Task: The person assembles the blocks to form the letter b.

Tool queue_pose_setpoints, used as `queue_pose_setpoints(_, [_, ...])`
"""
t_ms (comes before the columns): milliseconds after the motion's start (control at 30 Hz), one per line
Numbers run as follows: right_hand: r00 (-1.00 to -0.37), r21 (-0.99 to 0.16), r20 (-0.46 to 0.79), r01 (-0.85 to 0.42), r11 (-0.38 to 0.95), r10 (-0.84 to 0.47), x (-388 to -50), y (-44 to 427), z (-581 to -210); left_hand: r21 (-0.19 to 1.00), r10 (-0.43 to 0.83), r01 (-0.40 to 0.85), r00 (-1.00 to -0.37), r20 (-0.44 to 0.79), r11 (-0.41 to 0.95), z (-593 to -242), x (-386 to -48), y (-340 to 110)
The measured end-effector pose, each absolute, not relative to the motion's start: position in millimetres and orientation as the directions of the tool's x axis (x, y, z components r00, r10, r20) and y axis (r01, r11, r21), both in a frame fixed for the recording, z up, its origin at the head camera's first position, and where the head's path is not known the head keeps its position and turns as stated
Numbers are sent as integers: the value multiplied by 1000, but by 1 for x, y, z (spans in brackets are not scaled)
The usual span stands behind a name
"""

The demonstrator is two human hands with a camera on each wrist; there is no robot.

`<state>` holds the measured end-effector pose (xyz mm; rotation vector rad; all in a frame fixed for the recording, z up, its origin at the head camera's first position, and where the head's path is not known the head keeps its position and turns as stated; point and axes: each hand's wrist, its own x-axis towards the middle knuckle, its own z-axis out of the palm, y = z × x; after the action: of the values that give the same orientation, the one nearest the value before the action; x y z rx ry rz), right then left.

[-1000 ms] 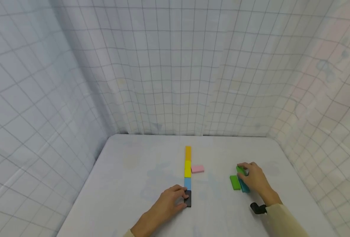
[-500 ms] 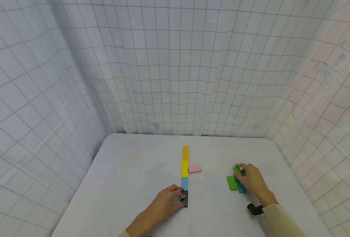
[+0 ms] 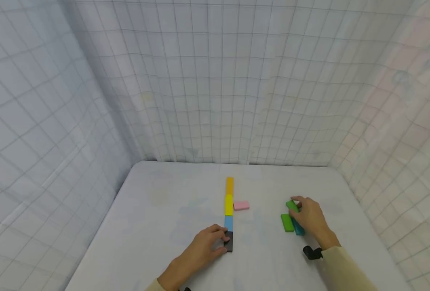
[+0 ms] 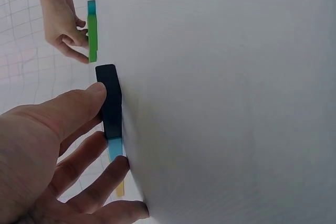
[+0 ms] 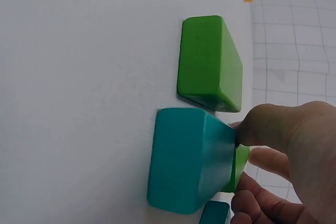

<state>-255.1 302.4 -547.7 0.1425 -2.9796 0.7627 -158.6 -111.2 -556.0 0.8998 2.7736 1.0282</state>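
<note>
A black block (image 3: 228,241) lies at the near end of a straight line with a light-blue block (image 3: 228,223), a yellow block (image 3: 229,205) and an orange block (image 3: 230,186). My left hand (image 3: 204,246) holds the black block from its left side, thumb and curled fingertips on it; part of the index finger is hidden behind it in the left wrist view. To the right, my right hand (image 3: 309,216) pinches a green block (image 3: 292,206) at the far end of a teal block (image 5: 178,161). A second green block (image 5: 202,59) lies flat just left of the teal one.
A pink block (image 3: 241,205) lies beside the yellow block, on its right. Another teal block (image 5: 215,213) shows at the bottom of the right wrist view. The white table (image 3: 164,210) is enclosed by gridded cloth walls (image 3: 207,101) at the back and sides.
The whole head view shifts slightly as the camera moves. Both hands stay nearly in place on their blocks.
</note>
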Motion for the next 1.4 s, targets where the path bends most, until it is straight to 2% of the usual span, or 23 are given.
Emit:
queue_pose_setpoints(500, [-977,-489,199,-171,855,-82,-254,295,-540,587,536,500,-834,128,637,-553,-159,-110])
queue_pose_setpoints(767, [-975,-506,200,-186,842,-95,-250,283,-537,577,540,505,-832,128,642,-550,-158,-110])
queue_pose_setpoints(1200, [-950,-502,259,-286,816,-173,-242,255,-533,566,567,538,-811,143,625,-550,-160,-108])
queue_pose_setpoints(1400, [-945,-478,255,-306,823,-203,-245,239,-535,559,552,520,-824,129,646,-549,-158,-109])
